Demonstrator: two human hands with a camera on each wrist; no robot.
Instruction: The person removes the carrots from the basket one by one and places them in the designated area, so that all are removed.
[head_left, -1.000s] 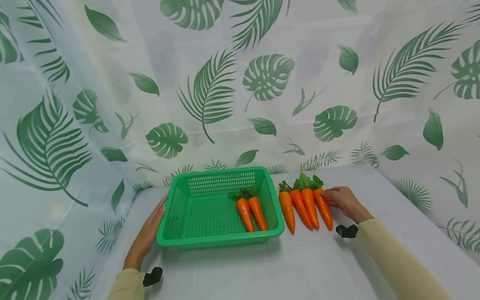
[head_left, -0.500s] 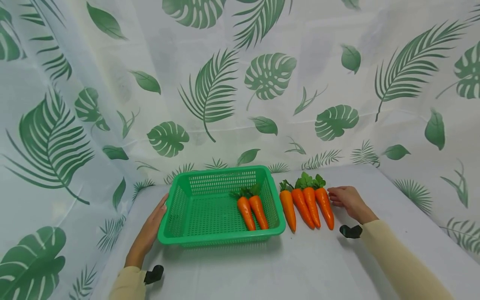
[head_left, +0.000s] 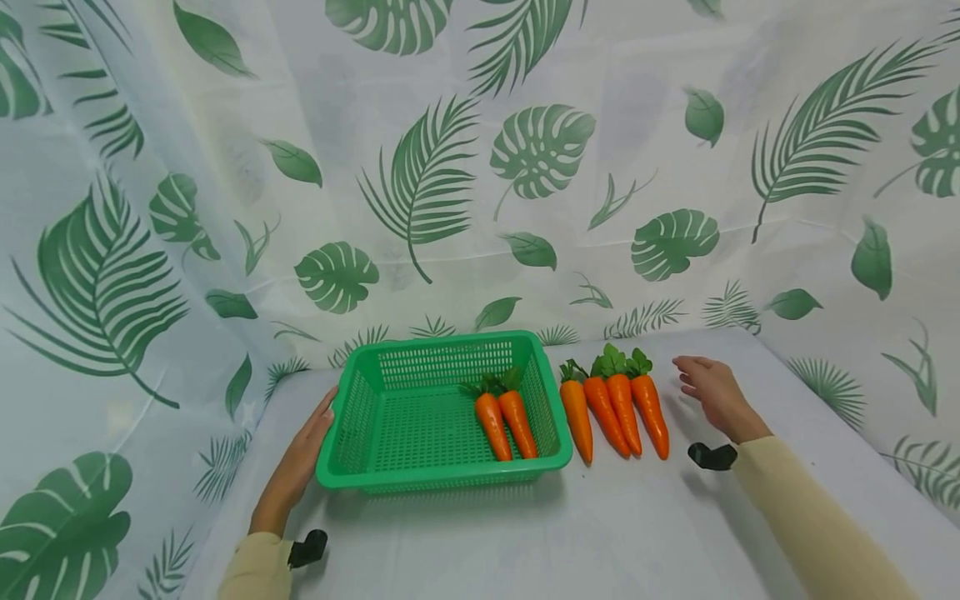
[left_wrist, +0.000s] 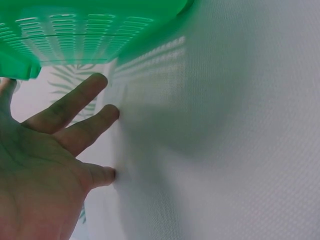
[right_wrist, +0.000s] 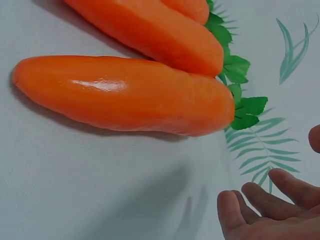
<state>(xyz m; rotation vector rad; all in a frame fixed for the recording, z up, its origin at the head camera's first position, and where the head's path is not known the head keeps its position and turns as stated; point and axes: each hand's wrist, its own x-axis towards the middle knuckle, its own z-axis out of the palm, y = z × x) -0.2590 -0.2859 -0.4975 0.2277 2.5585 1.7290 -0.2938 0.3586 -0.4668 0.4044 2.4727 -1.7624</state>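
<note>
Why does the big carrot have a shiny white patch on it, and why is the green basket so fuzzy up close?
Right wrist view: the nearest carrot shows a white glare streak, light bouncing off its glossy skin, and a soft shadow lies beneath it. Left wrist view: the basket sits very close to the camera, so it blurs; its holes cast striped shadows on the table.

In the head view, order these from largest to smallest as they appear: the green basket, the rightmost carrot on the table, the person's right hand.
1. green basket, by far the largest.
2. rightmost carrot.
3. right hand, close to the carrot in apparent size, so this ranking is unsure.
</note>
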